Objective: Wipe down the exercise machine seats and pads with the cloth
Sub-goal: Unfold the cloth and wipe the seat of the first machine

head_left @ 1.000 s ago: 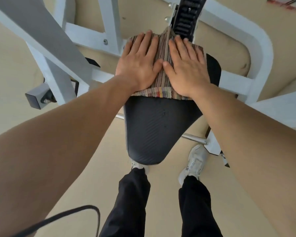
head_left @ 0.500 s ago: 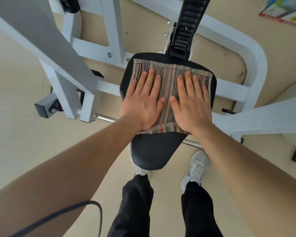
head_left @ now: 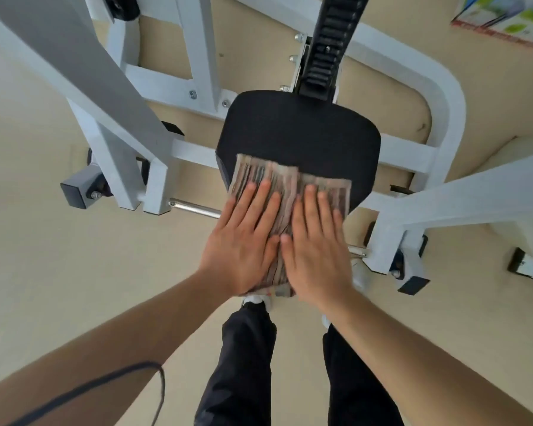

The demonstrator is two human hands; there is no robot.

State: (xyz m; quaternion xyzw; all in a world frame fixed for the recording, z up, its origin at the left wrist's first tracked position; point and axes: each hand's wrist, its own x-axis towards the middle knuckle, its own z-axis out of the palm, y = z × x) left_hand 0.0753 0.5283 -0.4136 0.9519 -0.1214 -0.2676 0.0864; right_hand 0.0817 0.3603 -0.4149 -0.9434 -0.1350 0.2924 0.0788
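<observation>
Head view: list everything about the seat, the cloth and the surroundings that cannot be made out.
Seat: its narrow near end is hidden under the cloth, the left hand and the right hand.
Cloth: its stripes are smeared by blur, and its near edge is covered by both hands.
Poster: cut off by the top right corner, unreadable.
Dark cord: runs off the bottom edge, so what it is stays unclear.
</observation>
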